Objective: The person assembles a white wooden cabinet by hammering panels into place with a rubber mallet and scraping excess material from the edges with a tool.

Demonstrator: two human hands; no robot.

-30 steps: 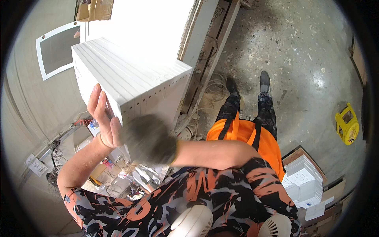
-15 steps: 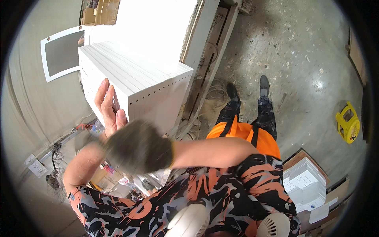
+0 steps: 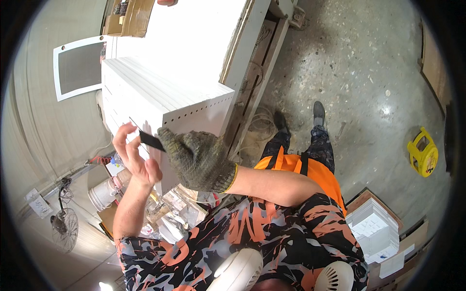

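Since half a second ago, the gloved right hand [image 3: 198,162] has moved off the left wrist, baring a black strip [image 3: 152,141], and the left hand [image 3: 137,163] has lifted its laid-on fingers. The stack of white boards [image 3: 162,97] sits at ten o'clock from the view's centre, edges together, likely for steadiness. At its seven o'clock, the left fingers are bent and spread; whether they touch it, I cannot tell. At five o'clock, the gloved fingers close round the strip, presumably for a firm grip.
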